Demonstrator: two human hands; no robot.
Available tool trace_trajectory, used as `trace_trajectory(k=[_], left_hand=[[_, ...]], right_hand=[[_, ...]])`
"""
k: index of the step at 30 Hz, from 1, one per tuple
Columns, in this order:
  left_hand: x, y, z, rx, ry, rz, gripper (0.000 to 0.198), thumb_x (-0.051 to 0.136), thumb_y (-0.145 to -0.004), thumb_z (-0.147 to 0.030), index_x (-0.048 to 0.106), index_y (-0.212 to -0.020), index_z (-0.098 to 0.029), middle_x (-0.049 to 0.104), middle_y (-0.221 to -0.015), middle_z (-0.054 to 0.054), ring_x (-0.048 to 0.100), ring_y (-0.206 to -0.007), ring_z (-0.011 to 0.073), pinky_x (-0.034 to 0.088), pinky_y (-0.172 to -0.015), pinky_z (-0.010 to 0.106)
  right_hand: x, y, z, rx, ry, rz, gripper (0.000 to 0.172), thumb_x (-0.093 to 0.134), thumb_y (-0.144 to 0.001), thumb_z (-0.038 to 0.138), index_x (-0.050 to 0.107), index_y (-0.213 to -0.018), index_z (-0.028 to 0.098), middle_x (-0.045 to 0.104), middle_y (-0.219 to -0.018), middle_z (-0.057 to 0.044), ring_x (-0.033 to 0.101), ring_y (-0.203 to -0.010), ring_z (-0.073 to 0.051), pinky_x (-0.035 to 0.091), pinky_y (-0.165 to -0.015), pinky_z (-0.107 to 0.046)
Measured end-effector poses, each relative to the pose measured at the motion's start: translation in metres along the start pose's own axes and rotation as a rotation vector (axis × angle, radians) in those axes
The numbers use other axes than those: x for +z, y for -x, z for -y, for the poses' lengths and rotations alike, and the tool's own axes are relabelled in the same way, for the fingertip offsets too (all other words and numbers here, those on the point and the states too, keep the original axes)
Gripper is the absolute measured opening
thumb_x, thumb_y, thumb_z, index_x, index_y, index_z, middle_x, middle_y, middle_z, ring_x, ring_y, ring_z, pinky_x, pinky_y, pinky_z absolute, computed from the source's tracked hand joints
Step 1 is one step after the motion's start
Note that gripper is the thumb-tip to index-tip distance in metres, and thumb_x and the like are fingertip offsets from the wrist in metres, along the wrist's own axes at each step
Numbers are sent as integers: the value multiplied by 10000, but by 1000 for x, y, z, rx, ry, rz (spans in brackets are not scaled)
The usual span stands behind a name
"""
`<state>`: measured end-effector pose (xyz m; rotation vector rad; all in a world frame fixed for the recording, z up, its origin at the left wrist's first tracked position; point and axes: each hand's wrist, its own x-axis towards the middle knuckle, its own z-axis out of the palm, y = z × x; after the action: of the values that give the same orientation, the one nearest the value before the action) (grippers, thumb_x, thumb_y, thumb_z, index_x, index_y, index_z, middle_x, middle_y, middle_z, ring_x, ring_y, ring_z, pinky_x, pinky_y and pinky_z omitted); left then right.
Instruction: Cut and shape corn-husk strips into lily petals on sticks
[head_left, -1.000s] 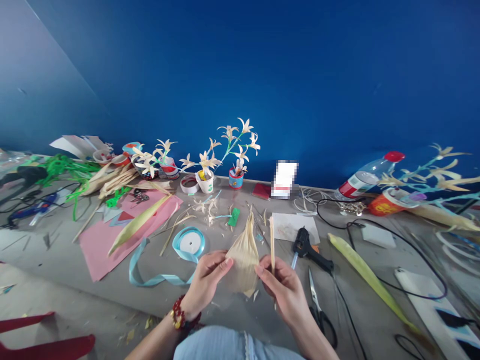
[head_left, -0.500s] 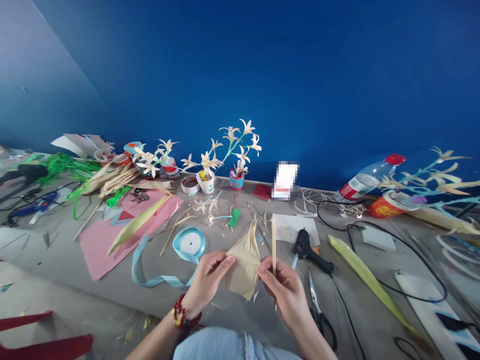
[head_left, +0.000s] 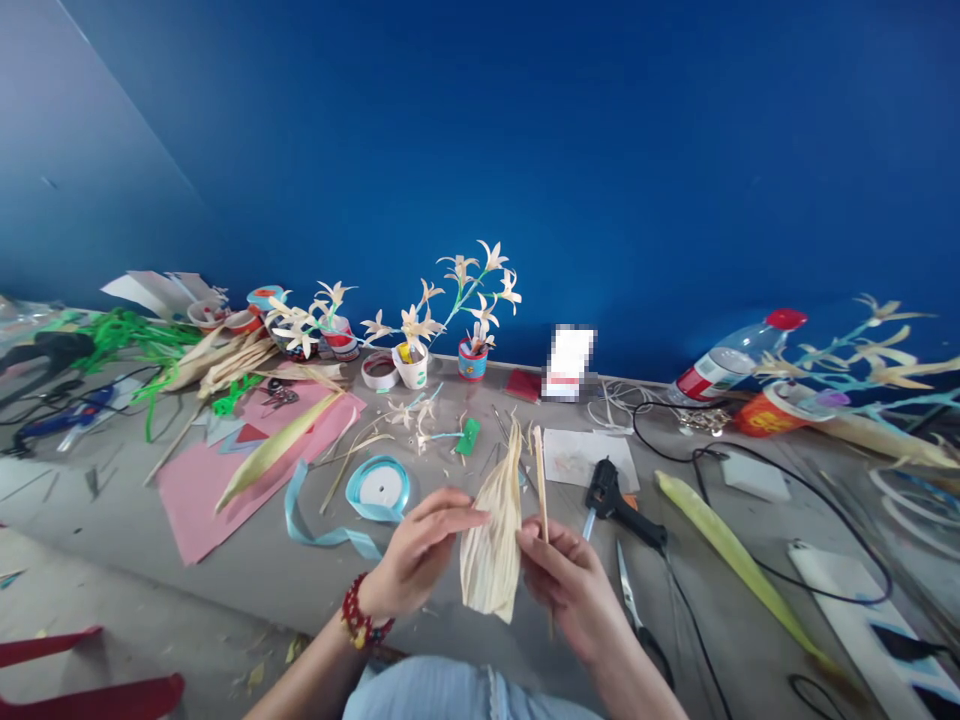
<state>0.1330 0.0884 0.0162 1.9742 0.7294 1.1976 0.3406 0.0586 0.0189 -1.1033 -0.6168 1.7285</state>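
Note:
A pale dried corn husk (head_left: 491,560) hangs upright in front of me, gathered to a point at its top. My right hand (head_left: 570,580) is closed, pinching the husk's right edge, and also holds a thin wooden stick (head_left: 541,475) upright. The fingers of my left hand (head_left: 420,550) are stretched out, their tips on the husk's left edge; the thumb is mostly hidden. Left of the husk lies a spool of light blue ribbon (head_left: 381,488). A black glue gun (head_left: 619,500) and scissors (head_left: 630,590) lie to the right of my right hand.
Husk flowers stand in a white cup (head_left: 414,368) near the blue wall. Pink paper (head_left: 202,490) with a greenish husk lies left. On the right are another green husk (head_left: 727,540), a black cable, a red-capped bottle (head_left: 720,365) and an orange cup (head_left: 772,408).
My left hand has loosened its pinch and its fingers have straightened. The husk has turned and looks narrower, its lower end hanging lower. The ribbon's loose end has shifted.

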Motion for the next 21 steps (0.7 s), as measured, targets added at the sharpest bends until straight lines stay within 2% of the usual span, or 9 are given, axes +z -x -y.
trace_trajectory(k=[3,4,6,9,11,12,14,17,21], left_hand=[[1,-11,-3,138,-235,1,374,614,-886,-190,655,-1247,-280,527,-1329,149,485,-1240,292,421,-1019,449],[2,-14,-5,150,-253,3,332,645,-864,-191,688,-1181,-279,540,-1324,140,479,-1244,301,396,-1040,477],[7,-17,-8,79,-166,16,175,638,-870,-192,732,-1009,-242,652,-1141,114,571,-1094,269,425,-995,448],[16,-19,-10,-325,126,-31,175,625,-894,-299,714,-840,-158,654,-742,47,577,-687,163,477,-696,280],[20,-20,-10,-604,310,-42,287,672,-851,-402,706,-815,-119,598,-653,19,493,-576,120,408,-564,224],[22,-21,-10,-679,369,-34,324,691,-826,-430,703,-805,-107,574,-635,9,457,-558,106,378,-539,211],[23,-24,-11,-697,404,-8,345,706,-804,-438,693,-767,-95,528,-618,-3,405,-558,93,337,-525,201],[24,-28,-14,-620,364,6,328,674,-833,-397,654,-695,-100,469,-622,-9,354,-581,91,292,-521,202],[26,-29,-17,-595,351,4,311,643,-857,-376,624,-697,-110,446,-646,-9,347,-599,96,298,-539,208]], right_hand=[[5,2,0,63,-45,29,386,867,-656,447,592,-689,178,285,-452,131,118,-394,-24,101,-389,-191],[7,3,0,67,-32,33,391,861,-659,464,595,-685,179,282,-449,129,119,-392,-27,97,-387,-192],[7,6,2,-1,59,10,399,825,-693,510,612,-684,173,319,-465,109,156,-403,-38,108,-390,-198],[5,10,11,-223,279,-69,366,763,-767,521,679,-821,170,445,-565,54,281,-469,-71,178,-421,-207],[4,11,16,-289,389,-61,344,740,-797,494,687,-938,184,469,-608,44,317,-507,-90,214,-448,-217],[4,10,18,-293,423,-38,332,728,-808,484,682,-950,187,459,-605,46,318,-513,-96,222,-457,-223],[5,8,20,-304,470,3,294,703,-824,468,672,-887,182,446,-600,44,314,-521,-103,229,-471,-234],[7,3,20,-362,505,-11,279,677,-825,440,639,-752,174,425,-591,41,303,-526,-107,225,-482,-245],[9,0,21,-393,532,-34,268,673,-800,385,589,-644,184,373,-550,53,277,-507,-104,207,-477,-251]])
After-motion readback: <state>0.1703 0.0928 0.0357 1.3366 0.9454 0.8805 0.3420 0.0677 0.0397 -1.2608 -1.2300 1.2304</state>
